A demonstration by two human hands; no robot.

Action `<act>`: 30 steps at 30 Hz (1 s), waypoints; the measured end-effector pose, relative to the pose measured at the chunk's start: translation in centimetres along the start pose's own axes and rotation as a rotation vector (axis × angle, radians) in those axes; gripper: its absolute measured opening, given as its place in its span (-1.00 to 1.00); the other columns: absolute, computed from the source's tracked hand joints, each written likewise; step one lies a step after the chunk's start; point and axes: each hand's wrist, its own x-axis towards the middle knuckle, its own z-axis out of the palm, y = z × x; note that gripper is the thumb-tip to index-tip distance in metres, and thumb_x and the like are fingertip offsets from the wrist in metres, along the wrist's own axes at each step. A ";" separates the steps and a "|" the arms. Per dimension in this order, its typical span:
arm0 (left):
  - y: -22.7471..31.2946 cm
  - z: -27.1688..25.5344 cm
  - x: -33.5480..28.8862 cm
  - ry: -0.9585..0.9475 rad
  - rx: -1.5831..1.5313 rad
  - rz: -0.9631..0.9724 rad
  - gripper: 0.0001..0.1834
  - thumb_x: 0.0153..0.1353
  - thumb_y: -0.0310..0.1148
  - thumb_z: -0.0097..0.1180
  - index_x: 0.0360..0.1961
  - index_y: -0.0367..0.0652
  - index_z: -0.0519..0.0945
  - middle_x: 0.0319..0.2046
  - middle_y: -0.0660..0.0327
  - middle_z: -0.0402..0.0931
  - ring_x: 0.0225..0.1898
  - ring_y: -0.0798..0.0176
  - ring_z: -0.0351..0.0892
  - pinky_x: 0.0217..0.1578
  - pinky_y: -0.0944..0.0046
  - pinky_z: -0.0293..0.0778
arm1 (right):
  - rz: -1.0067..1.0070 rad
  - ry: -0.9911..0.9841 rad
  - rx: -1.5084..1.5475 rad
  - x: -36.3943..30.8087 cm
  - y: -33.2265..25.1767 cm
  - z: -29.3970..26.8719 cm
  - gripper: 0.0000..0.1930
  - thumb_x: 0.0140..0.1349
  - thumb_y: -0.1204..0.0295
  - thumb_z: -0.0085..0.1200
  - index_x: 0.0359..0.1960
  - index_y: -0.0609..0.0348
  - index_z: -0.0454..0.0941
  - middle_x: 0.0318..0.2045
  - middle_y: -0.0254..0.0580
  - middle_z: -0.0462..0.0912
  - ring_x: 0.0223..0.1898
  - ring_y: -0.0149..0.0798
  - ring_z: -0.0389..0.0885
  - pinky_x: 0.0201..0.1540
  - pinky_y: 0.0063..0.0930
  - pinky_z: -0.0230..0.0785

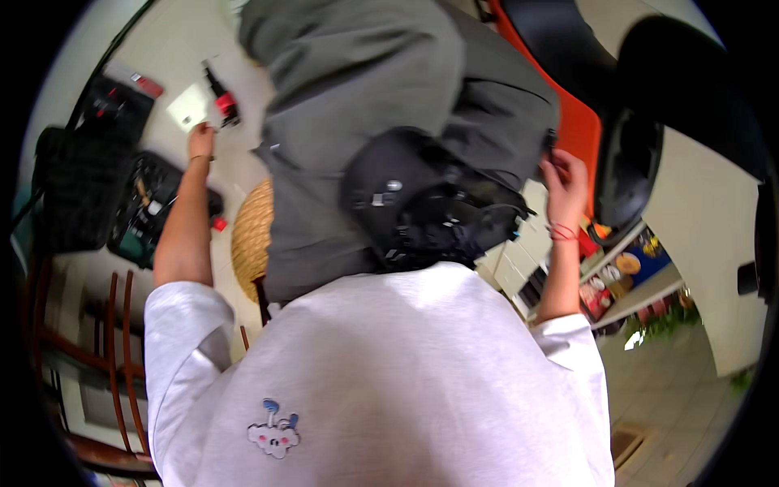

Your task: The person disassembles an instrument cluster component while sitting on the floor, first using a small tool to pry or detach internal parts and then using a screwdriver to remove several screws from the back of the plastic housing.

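Working both hands wide apart — drop risk L + R

Placing left hand [201, 141] at near edge of white square card [187, 104], flat on pale floor [174, 36], just beside red-and-black tool [225, 104]. Can't tell if pinched or merely touched; too small + blurred. Over on R, apparently clamping small dark piece [552, 140] betw. thumb and fingers of right hand [566, 180], at edge of grey fabric [357, 65], near orange chair [586, 122]. Can't make out exact kind of piece.

Resting unheld on the grey fabric, in front of white shirt [422, 365]: black strapped bundle [385, 174]. Lying near left forearm: open black case [127, 243] w/ small parts inside.

Could bump red-and-black tool when sweeping card sideways, b/c so close to fingertips. Could lose card off a weak edge grip, esp. w/ arm stretched this far. Could drop dark piece into gap by orange chair upon loosening the pinch, e.g. while leaning L and looking away. Might also tip black bundle by twisting or shifting knees — not steadied by either hand.
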 end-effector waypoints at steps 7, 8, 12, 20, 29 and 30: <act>9.3 0.3 2.5 -0.028 0.024 -0.249 -0.16 0.15 0.04 0.25 0.26 -0.44 0.41 -0.05 -0.07 0.61 -0.33 0.18 0.63 -0.44 0.22 0.52 | 0.219 -0.030 0.003 -2.9 1.4 -0.1 -0.72 0.12 0.54 0.35 -0.16 0.35 0.57 -0.28 -0.21 0.60 -0.21 -0.33 0.65 -0.07 -0.51 0.49; 9.4 1.3 2.9 0.024 0.054 -0.265 -0.28 0.13 0.02 0.25 0.08 -0.44 0.55 -0.30 0.05 0.65 -0.39 0.18 0.62 -0.49 0.20 0.50 | 0.241 -0.029 0.011 -3.1 1.4 -0.2 -0.72 0.12 0.54 0.35 -0.16 0.34 0.57 -0.28 -0.21 0.61 -0.21 -0.34 0.64 -0.07 -0.51 0.49; 3.5 3.2 6.9 -0.192 -0.257 -0.298 -0.42 0.03 0.07 0.30 -0.34 -0.38 0.70 -0.36 0.09 0.67 -0.35 0.20 0.63 -0.29 0.16 0.48 | 0.213 -0.125 0.156 -0.3 -0.4 0.3 -0.71 0.12 0.52 0.36 -0.14 0.29 0.58 -0.25 -0.28 0.62 -0.20 -0.40 0.62 -0.07 -0.51 0.48; 7.0 3.8 6.6 -0.016 0.230 -0.286 -0.38 -0.03 0.07 0.34 -0.29 -0.42 0.68 -0.39 0.04 0.69 -0.36 0.10 0.67 -0.30 0.14 0.51 | 0.150 -0.147 0.030 -0.3 -2.1 0.3 -0.71 0.13 0.51 0.36 -0.16 0.28 0.56 -0.26 -0.29 0.57 -0.18 -0.40 0.59 -0.04 -0.52 0.46; 19.5 -4.3 -5.3 -0.266 -0.551 -0.075 -0.65 0.25 -0.31 0.29 -0.06 -0.23 0.45 -0.18 0.17 0.57 -0.18 0.31 0.62 -0.12 0.24 0.63 | 0.125 -0.038 0.160 -1.7 -0.1 1.6 -0.73 0.14 0.50 0.34 -0.16 0.27 0.56 -0.24 -0.27 0.57 -0.18 -0.40 0.57 -0.01 -0.52 0.45; 20.3 -5.7 -7.3 -0.238 -0.620 -0.059 -0.65 0.25 -0.31 0.29 -0.07 -0.23 0.44 -0.17 0.16 0.57 -0.17 0.30 0.63 -0.12 0.24 0.63 | 0.123 -0.034 0.195 -1.7 0.1 1.7 -0.74 0.15 0.50 0.34 -0.16 0.27 0.57 -0.25 -0.27 0.58 -0.19 -0.41 0.57 -0.02 -0.52 0.45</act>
